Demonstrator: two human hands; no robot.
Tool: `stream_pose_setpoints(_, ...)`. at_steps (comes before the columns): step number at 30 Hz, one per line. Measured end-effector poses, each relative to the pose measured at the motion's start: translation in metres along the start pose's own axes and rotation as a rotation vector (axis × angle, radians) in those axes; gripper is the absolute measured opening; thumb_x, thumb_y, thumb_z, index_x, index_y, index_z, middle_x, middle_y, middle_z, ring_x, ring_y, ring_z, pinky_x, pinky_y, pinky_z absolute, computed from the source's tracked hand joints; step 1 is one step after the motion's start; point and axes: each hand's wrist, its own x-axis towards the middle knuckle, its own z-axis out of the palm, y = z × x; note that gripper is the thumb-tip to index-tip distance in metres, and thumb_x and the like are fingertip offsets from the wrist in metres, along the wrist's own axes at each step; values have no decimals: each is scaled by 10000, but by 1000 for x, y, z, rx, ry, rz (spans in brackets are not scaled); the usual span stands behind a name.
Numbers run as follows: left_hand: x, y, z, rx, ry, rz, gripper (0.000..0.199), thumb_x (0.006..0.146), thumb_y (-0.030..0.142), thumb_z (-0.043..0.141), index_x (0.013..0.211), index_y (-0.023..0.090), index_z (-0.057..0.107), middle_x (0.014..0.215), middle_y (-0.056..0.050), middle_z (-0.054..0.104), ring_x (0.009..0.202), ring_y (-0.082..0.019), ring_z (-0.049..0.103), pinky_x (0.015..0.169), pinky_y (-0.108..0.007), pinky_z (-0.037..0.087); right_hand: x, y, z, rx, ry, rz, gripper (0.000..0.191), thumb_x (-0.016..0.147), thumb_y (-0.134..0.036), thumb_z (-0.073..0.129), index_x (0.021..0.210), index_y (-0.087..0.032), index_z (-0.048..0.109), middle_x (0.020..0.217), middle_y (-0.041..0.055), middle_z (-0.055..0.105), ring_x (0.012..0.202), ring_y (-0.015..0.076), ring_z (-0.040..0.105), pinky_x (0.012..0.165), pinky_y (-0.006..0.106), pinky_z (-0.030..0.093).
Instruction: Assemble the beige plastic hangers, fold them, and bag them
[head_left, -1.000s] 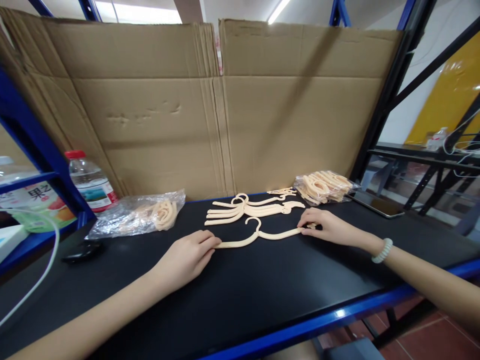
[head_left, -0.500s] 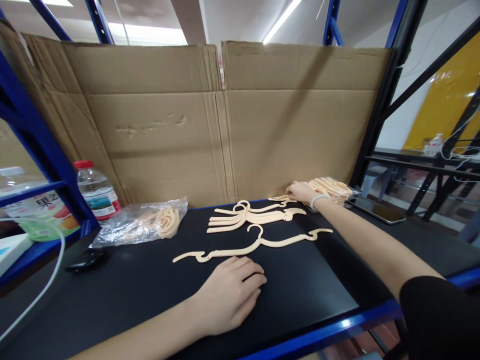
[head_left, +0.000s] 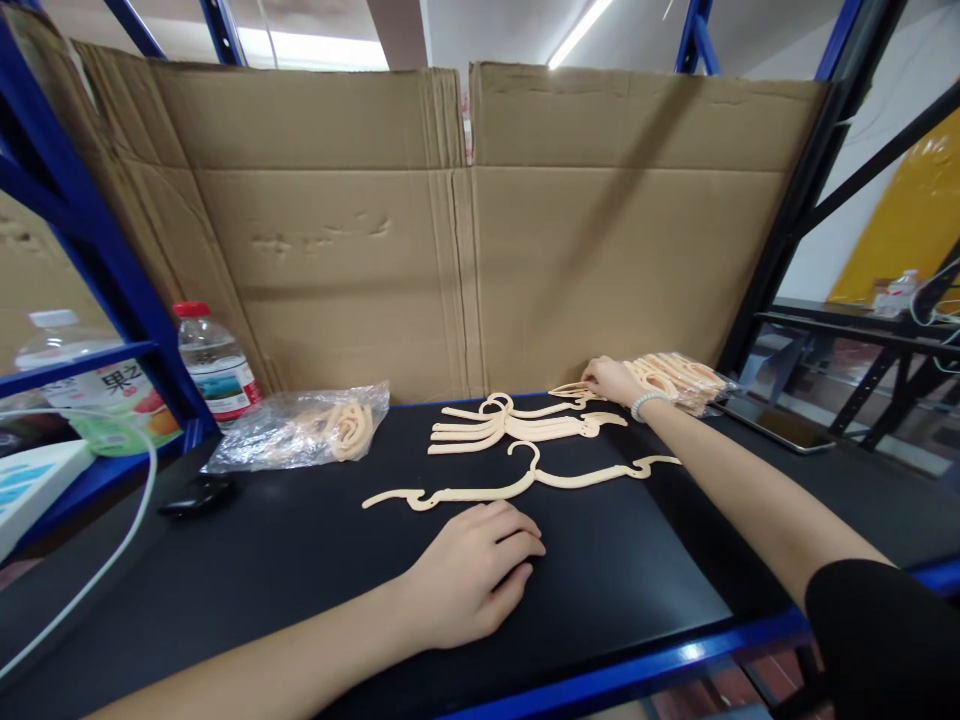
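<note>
In the head view, an unfolded hanger (head_left: 480, 494) lies lengthwise left to right, right end slightly farther, hook pointing far. On its near side, the left hand (head_left: 480, 572) curls loosely, empty. Far right, the right hand (head_left: 611, 381) meets thin pieces (head_left: 564, 391); whether its fingers grip, I cannot tell.

Looks like workshop station: blue metal frame (head_left: 82, 235), black worktop (head_left: 622, 580), cardboard screen (head_left: 352, 300) (creased, gap mid-span), strip light (head_left: 580, 34) overhead, black metal rack (head_left: 832, 317) off right.

The hangers (head_left: 480, 494) look like smooth plastic; the desk (head_left: 300, 540) is smooth with a soft sheen, the left bag (head_left: 259, 432) crinkled glossy film, the panel (head_left: 352, 310) matt, creased cardboard.
</note>
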Motion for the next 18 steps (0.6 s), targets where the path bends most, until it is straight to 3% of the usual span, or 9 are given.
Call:
stream_pose_setpoints(5, -2, 0, -1, -96, 50, -50, 265, 850, 128, 475, 1054, 200, 629, 1065, -80, 675, 982, -217, 611, 887, -360, 502, -9, -14, -13, 239, 170, 66, 193, 899, -271, 576, 976, -127, 680, 1089, 118, 652, 1057, 242, 581, 934, 416, 454)
stream_pose_setpoints(8, -1, 0, -4, -248, 136, -189, 264, 843, 139, 506, 1071, 205, 622, 1035, -70, 683, 945, -198, 630, 872, -350, 516, -20, -36, -22, 451, 199, 108, 270, 883, -316, 545, 954, -119, 717, 971, 134, 698, 912, 240, 622, 802, 364, 486)
stream_pose_setpoints(11, 3, -3, -7, -453, 231, -380, 230, 849, 187, 531, 1061, 203, 620, 976, -62, 696, 863, -182, 650, 817, -350, 537, -39, -70, -29, 693, 79, 81, 339, 877, -371, 530, 996, -116, 719, 907, 125, 716, 744, 184, 629, 639, 308, 494)
stream_pose_setpoints(18, 10, -10, -14, -985, 493, -716, 409, 726, 338, 741, 1073, 159, 619, 983, -89, 694, 790, -185, 667, 749, -349, 553, -100, -163, -46, 1109, -288, -73, 239, 783, -367, 666, 861, -154, 742, 812, 52, 685, 694, 119, 579, 564, 219, 454)
